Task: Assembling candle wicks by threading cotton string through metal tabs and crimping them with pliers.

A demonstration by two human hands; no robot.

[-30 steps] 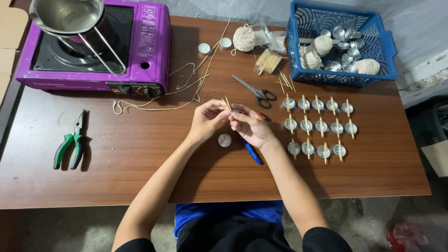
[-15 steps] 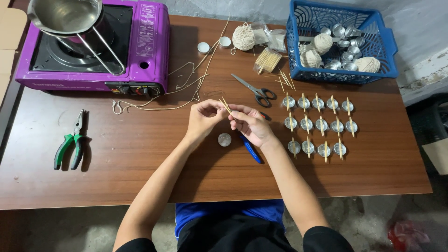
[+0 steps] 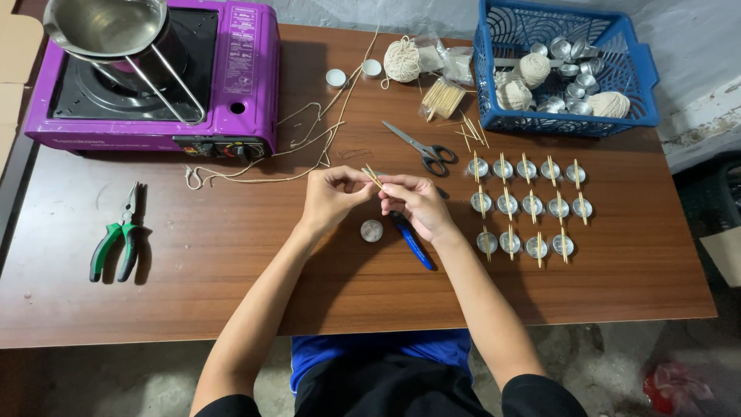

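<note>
Brown wood makes up the tabletop, with a purple stove at the back and a blue basket far right. Both hands meet in the middle. Left hand and right hand each have a closed grip on thin wooden sticks, held just above a small metal cup. Black scissors lie near, and green pliers are well apart on the left.

brown table carries stove, pliers, scissors, basket.
</note>
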